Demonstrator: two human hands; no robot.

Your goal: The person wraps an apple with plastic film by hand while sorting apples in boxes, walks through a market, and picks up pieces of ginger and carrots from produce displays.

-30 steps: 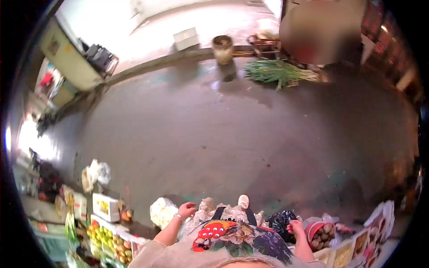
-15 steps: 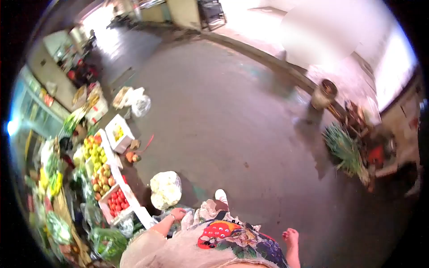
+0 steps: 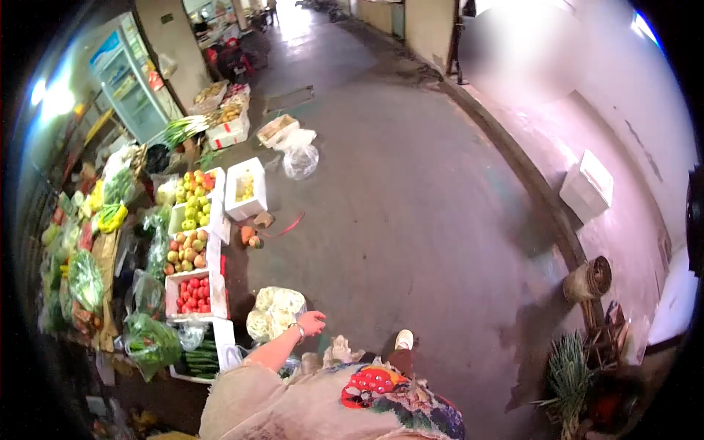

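Observation:
My left hand [image 3: 312,323] hangs at my side with a bracelet at the wrist, its fingers loosely curled; whether they are closed on anything is too small to tell. Just behind it on the floor sits a clear bag of pale produce [image 3: 276,314], with no clear contact visible. My right hand is outside the view. A white shoe [image 3: 404,339] shows below my patterned top [image 3: 374,385].
Left of me stand boxes of red tomatoes [image 3: 194,295], apples [image 3: 188,251] and cucumbers [image 3: 202,359]. A white foam box [image 3: 246,188] lies farther ahead. At right are a bucket [image 3: 588,280], green onions [image 3: 568,378] and a raised curb [image 3: 506,147].
The view has turned left along the passage, bringing the produce boxes nearer the middle. My right hand has left the view. My left hand has swung a little forward.

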